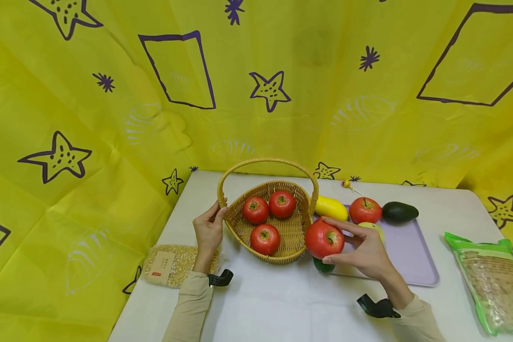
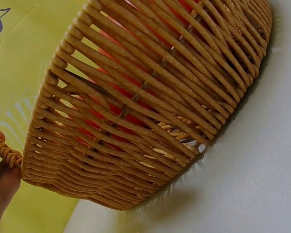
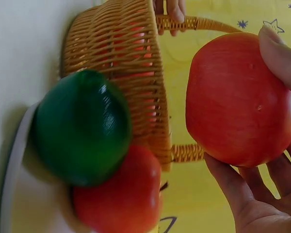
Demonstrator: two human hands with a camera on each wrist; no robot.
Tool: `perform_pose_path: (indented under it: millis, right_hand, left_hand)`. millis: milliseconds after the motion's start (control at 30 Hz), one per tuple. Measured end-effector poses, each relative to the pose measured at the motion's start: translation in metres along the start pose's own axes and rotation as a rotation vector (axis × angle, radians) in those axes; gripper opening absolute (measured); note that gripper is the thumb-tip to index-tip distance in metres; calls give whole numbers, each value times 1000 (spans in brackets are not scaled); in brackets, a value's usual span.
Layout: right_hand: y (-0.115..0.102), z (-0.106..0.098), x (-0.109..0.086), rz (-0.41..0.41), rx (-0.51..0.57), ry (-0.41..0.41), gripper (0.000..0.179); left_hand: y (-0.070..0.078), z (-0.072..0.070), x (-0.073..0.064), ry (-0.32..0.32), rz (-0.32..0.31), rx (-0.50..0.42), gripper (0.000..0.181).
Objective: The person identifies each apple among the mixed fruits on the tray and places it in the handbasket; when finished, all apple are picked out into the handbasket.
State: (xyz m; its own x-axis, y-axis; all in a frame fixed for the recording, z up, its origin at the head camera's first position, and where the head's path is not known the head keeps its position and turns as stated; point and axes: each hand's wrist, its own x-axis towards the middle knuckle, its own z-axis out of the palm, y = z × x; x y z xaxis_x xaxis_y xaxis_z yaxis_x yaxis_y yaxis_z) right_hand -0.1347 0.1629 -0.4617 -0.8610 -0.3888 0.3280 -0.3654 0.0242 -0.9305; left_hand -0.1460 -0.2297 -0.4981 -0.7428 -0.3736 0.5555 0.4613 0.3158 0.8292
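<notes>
A wicker basket (image 1: 297, 237) with an arched handle (image 1: 267, 160) stands on the table and holds three red apples (image 1: 265, 239). My left hand (image 1: 208, 230) grips the foot of the handle at the basket's left rim; the left wrist view shows the fingers (image 2: 5, 191) pinching the wrapped cane. Between thumb and fingers, my right hand (image 1: 365, 249) holds another red apple (image 1: 324, 238) at the basket's right rim. In the right wrist view, this apple (image 3: 240, 99) is raised above the level of the basket rim.
Right of the basket, a lilac tray (image 1: 414, 256) carries a yellow fruit (image 1: 331, 208), a red apple (image 1: 365, 210), a pale green fruit (image 1: 376, 228) and an avocado (image 1: 399, 212). A dark green fruit (image 3: 82, 128) lies at its near-left edge. Grain bag (image 1: 184, 261) left, bread bag (image 1: 491, 280) right, lollipop (image 1: 347, 184) behind.
</notes>
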Motion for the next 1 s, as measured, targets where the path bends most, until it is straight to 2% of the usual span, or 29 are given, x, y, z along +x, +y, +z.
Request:
perform_pose_path:
  millis: [200, 567, 733, 800, 1000]
  right_hand:
    - [-3, 10, 13, 26, -70, -11, 78]
    - [-5, 26, 33, 102, -25, -67, 81]
    - [-5, 33, 39, 126, -40, -89, 81]
    - [-4, 36, 42, 129, -50, -98, 82]
    - [2, 42, 48, 131, -111, -118, 80]
  left_hand:
    - [-1, 1, 1, 6, -5, -8, 32]
    - [-2, -1, 0, -8, -7, -9, 32]
    - [22, 2, 1, -4, -1, 13, 31]
    - [25, 3, 2, 2, -1, 19, 30]
    - [-1, 2, 1, 6, -14, 25, 32]
